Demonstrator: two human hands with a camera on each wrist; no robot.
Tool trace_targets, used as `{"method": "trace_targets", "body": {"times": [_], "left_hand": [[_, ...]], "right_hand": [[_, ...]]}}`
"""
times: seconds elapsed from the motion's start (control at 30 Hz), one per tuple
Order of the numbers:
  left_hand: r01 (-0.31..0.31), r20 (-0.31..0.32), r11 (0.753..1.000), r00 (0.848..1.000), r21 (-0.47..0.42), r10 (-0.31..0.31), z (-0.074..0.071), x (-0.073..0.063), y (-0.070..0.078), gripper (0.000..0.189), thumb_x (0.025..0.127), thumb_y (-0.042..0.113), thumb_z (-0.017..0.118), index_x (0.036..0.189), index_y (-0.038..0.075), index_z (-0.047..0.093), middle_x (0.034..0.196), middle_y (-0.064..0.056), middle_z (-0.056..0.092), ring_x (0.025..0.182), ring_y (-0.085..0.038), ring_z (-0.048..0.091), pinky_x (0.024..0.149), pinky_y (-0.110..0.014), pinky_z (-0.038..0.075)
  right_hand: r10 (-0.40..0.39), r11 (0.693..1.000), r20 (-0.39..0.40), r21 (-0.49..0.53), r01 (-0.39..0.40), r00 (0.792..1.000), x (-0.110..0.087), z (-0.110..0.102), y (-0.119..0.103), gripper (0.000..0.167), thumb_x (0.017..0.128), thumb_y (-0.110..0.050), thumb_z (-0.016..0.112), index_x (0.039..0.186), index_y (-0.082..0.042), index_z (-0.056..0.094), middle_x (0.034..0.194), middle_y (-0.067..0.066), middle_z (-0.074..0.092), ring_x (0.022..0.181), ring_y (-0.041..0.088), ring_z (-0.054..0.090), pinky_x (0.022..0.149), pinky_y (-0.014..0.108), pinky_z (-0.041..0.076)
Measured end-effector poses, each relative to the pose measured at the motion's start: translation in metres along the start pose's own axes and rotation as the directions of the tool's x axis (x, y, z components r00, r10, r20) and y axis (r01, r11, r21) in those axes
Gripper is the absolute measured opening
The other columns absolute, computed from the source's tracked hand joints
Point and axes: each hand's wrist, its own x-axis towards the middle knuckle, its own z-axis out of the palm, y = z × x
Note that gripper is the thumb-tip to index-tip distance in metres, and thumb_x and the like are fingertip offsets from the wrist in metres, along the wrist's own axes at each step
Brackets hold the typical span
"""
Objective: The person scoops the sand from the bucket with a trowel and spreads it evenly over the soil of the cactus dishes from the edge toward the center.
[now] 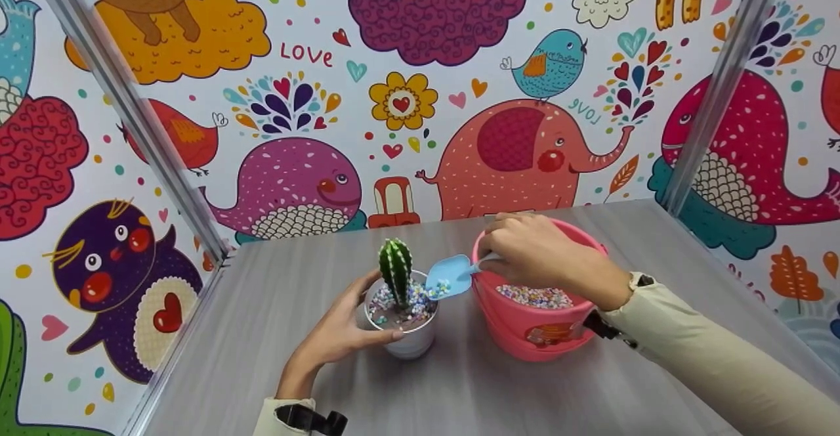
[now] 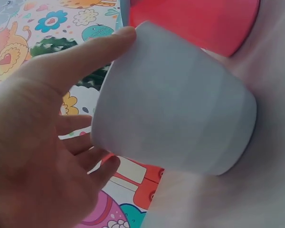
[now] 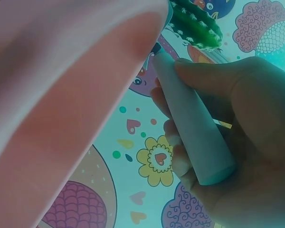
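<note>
A green cactus (image 1: 396, 270) stands in a white flower pot (image 1: 410, 344), with colourful pebbles (image 1: 420, 299) around its base. My left hand (image 1: 341, 324) holds the pot by its rim, thumb on the near side; the left wrist view shows the pot's plain wall (image 2: 175, 104). My right hand (image 1: 535, 252) grips a small blue scoop by its handle (image 3: 192, 118). The scoop's blade (image 1: 451, 277), with some pebbles on it, tilts over the pot's right rim. Beneath the right hand is a pink bucket (image 1: 525, 341) with more pebbles (image 1: 535, 296) inside.
The pot and bucket stand side by side on a grey wood-grain table (image 1: 262, 331). Cartoon-printed panels (image 1: 407, 153) rise behind and at the sides, joined by metal posts (image 1: 715, 88). The bucket's rim (image 3: 80, 137) is close to the right hand.
</note>
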Motion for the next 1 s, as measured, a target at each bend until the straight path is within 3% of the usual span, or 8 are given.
{"method": "trace_targets", "body": {"times": [0.27, 0.5, 0.67, 1.0], "left_hand": [[0.030, -0.047, 0.999, 0.999, 0.040, -0.028, 0.007, 0.001, 0.004, 0.113, 0.072, 0.050, 0.100, 0.166, 0.026, 0.041, 0.170, -0.007, 0.043, 0.150, -0.040, 0.048, 0.121, -0.068, 0.044], [0.028, -0.063, 0.994, 0.998, 0.104, -0.021, 0.014, 0.003, 0.006, 0.114, 0.069, 0.057, 0.099, 0.163, 0.022, 0.045, 0.166, -0.009, 0.044, 0.154, -0.035, 0.041, 0.124, -0.070, 0.037], [0.039, -0.097, 0.990, 0.995, 0.135, -0.026, 0.019, 0.004, 0.009, 0.116, 0.066, 0.059, 0.100, 0.161, 0.020, 0.047, 0.159, -0.010, 0.046, 0.148, -0.034, 0.042, 0.122, -0.068, 0.041], [0.111, -0.158, 0.983, 0.984, 0.145, -0.088, 0.034, 0.006, 0.018, 0.117, 0.066, 0.060, 0.100, 0.162, 0.018, 0.046, 0.146, -0.008, 0.041, 0.144, -0.030, 0.036, 0.121, -0.064, 0.044]], "right_hand": [[-0.021, 1.000, 0.007, -0.001, 0.021, 1.000, 0.002, 0.001, -0.002, 0.021, 0.089, -0.026, 0.091, 0.107, -0.017, 0.086, 0.106, 0.003, 0.083, 0.097, 0.022, 0.071, 0.081, 0.040, 0.064], [-0.022, 0.999, -0.001, -0.026, 0.022, 1.000, 0.003, 0.001, -0.004, 0.024, 0.086, -0.027, 0.093, 0.106, -0.016, 0.086, 0.104, 0.004, 0.083, 0.100, 0.024, 0.074, 0.085, 0.042, 0.066], [-0.025, 0.999, -0.007, -0.028, 0.024, 1.000, 0.003, 0.001, -0.005, 0.024, 0.086, -0.027, 0.093, 0.106, -0.016, 0.087, 0.104, 0.004, 0.083, 0.099, 0.024, 0.073, 0.084, 0.042, 0.067], [-0.018, 0.999, -0.019, -0.046, 0.018, 1.000, 0.005, 0.001, -0.006, 0.025, 0.086, -0.028, 0.093, 0.107, -0.016, 0.087, 0.104, 0.003, 0.083, 0.100, 0.023, 0.072, 0.085, 0.042, 0.066]]}}
